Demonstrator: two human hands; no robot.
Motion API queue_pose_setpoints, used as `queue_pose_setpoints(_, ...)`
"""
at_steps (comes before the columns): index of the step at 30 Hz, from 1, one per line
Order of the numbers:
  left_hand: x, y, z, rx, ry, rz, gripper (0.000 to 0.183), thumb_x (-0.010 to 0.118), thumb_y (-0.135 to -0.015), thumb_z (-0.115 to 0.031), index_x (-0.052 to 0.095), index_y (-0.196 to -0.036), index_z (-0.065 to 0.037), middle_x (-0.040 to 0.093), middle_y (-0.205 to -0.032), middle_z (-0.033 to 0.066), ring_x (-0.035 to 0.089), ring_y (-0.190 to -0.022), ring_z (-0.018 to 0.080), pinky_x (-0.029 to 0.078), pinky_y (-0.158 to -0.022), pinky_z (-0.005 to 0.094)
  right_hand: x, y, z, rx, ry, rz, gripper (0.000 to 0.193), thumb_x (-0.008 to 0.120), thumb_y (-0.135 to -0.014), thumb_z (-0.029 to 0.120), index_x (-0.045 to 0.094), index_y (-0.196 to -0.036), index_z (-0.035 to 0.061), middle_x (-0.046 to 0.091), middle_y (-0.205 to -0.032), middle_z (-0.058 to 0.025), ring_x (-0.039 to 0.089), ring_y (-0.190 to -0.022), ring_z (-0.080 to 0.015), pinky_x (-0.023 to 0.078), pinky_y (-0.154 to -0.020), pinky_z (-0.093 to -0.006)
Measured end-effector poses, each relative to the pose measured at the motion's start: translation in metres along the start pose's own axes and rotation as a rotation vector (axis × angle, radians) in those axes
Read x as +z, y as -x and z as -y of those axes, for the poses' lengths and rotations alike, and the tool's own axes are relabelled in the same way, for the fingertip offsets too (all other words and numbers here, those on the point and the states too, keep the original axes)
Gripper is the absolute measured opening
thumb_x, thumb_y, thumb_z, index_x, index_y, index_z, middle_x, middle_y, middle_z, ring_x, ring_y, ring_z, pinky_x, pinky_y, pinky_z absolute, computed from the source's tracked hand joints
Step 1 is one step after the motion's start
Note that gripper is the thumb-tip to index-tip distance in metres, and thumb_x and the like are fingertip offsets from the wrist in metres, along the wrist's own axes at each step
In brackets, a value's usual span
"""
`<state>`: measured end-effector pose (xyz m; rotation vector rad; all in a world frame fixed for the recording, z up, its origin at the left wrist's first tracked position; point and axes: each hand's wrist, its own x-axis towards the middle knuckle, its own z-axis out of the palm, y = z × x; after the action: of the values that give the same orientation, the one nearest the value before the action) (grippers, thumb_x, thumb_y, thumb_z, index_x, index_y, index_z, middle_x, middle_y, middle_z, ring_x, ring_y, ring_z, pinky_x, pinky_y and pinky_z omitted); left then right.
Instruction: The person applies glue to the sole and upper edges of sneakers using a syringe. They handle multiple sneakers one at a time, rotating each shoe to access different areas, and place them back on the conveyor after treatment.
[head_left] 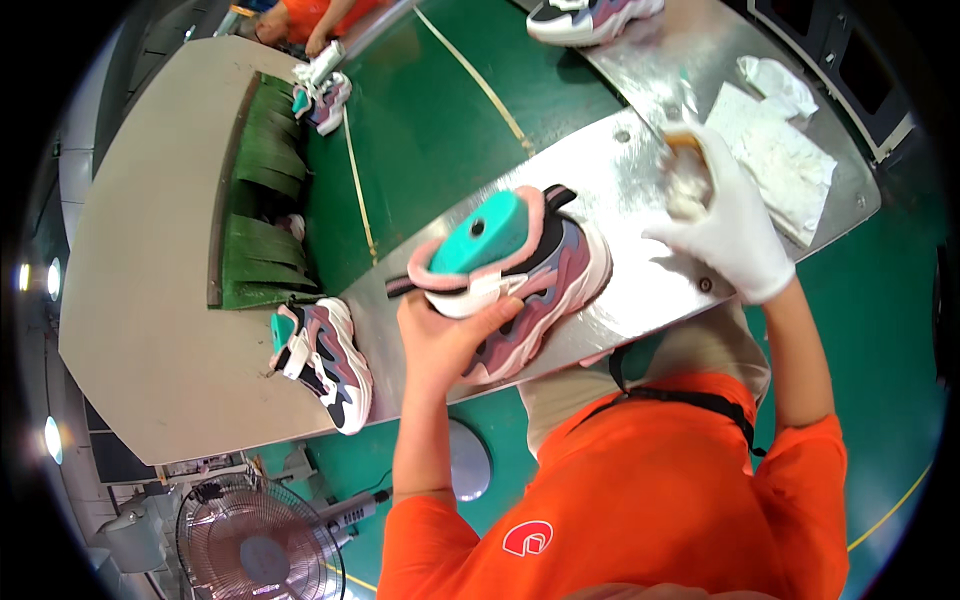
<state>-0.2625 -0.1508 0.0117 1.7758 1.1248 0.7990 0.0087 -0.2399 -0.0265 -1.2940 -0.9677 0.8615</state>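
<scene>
My bare left hand (445, 345) grips a sneaker (555, 285) by its side, thumb on the upper. The shoe is pink, mauve, white and black, with a thick wavy sole and a teal last (482, 235) filling its opening. It is held over the bright metal plate (635, 175) in front of me. To its right my right hand (735, 220), in a white glove, is curled round a blurred whitish thing with a tan edge (687, 175), whose kind I cannot make out. The two hands are apart.
White cloths (775, 155) lie on the metal at the right. A green conveyor belt (430, 120) runs beyond the plate, toward a green strip curtain (262, 190). Similar sneakers stand at the left (325, 360) and far side (595, 20). Another person's hand (318, 42) is at the top; a fan (260, 540) stands lower left.
</scene>
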Motion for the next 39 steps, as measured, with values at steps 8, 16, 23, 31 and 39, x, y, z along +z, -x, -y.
queue_pose_setpoints(8, 0.012, 0.031, 0.022, 0.308, 0.335, -0.42, 0.082, 0.088, -0.06, -0.011, 0.044, -0.127, 0.004, 0.058, -0.112, 0.0096, 0.058, -0.098, 0.0155, 0.049, -0.087, 0.0296, -0.007, 0.042, -0.039, -0.092, 0.059, -0.336, 0.074, 0.073, -0.066, -0.008, 0.041, -0.13, 0.0098, 0.052, -0.106, -0.0064, 0.053, -0.076, -0.0081, 0.052, -0.062, -0.0218)
queue_pose_setpoints(16, 0.013, 0.038, 0.004, 0.173, 0.441, -0.432, 0.076, 0.084, -0.065, -0.014, 0.042, -0.125, 0.006, 0.058, -0.106, 0.0078, 0.058, -0.092, 0.0141, 0.048, -0.082, 0.0274, -0.006, 0.036, -0.034, -0.042, -0.051, -0.353, 0.069, 0.072, -0.069, -0.007, 0.043, -0.131, 0.0041, 0.054, -0.103, -0.0081, 0.058, -0.081, -0.0129, 0.054, -0.064, -0.0262)
queue_pose_setpoints(23, 0.014, 0.037, -0.016, 0.079, 0.282, -0.254, 0.063, 0.081, -0.068, -0.014, 0.05, -0.12, 0.005, 0.062, -0.1, 0.0067, 0.06, -0.087, 0.013, 0.049, -0.078, 0.026, -0.005, 0.07, -0.007, 0.117, -0.36, -0.189, 0.068, 0.077, -0.074, 0.014, 0.042, -0.13, -0.0042, 0.059, -0.093, -0.0117, 0.064, -0.078, -0.02, 0.054, -0.069, -0.0293)
queue_pose_setpoints(31, 0.02, 0.022, -0.017, -0.044, 0.153, -0.024, 0.058, 0.084, -0.069, -0.009, 0.053, -0.116, 0.004, 0.066, -0.102, 0.009, 0.063, -0.09, 0.0133, 0.051, -0.08, 0.0281, 0.014, 0.098, 0.0, 0.159, -0.756, 0.215, 0.112, 0.092, -0.051, 0.046, 0.039, -0.131, -0.0104, 0.06, -0.1, -0.0178, 0.064, -0.09, -0.0246, 0.054, -0.075, -0.0306)
queue_pose_setpoints(39, 0.023, 0.021, -0.018, -0.057, 0.103, -0.023, 0.064, 0.084, -0.068, -0.007, 0.048, -0.12, 0.005, 0.065, -0.103, 0.0101, 0.063, -0.092, 0.0144, 0.052, -0.082, 0.0282, 0.017, 0.09, -0.013, 0.096, -0.79, 0.299, 0.079, 0.082, -0.071, 0.027, 0.042, -0.129, -0.0082, 0.06, -0.097, -0.0152, 0.063, -0.087, -0.0209, 0.053, -0.075, -0.0272)
